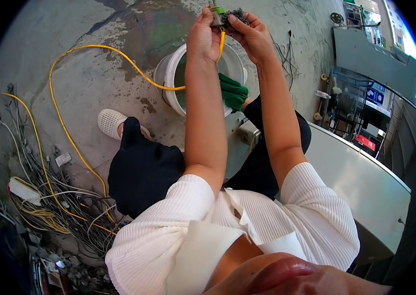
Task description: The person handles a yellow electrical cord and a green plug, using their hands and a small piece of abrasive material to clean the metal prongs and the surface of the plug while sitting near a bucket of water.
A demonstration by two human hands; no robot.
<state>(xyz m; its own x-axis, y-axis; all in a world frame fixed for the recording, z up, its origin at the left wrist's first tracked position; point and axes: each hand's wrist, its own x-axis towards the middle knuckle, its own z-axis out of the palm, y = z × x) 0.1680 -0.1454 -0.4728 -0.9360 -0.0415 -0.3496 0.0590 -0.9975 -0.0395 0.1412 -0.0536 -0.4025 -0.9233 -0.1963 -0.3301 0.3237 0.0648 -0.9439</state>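
At the top of the view, my left hand (203, 42) is closed on a small grey block-shaped piece (216, 19) with a green part on top, which looks like a plug or connector. A yellow cable (222, 44) hangs right below it, with a wire loop at its end; whether the two are joined cannot be made out. My right hand (254, 38) pinches a dark, curly metal scouring pad (238, 16) against the side of the block. Both hands are above the far rim of a white bucket (172, 66). A dark green cloth or glove (232, 92) hangs over the bucket's right rim.
The yellow cable arcs left across the wet-stained concrete floor (90, 78) to a heap of tangled cables (75, 206). A grey metal box (249, 132) is by my right leg. A pale panel (355, 177) lies to the right, with a wheeled cart (348, 96) beyond.
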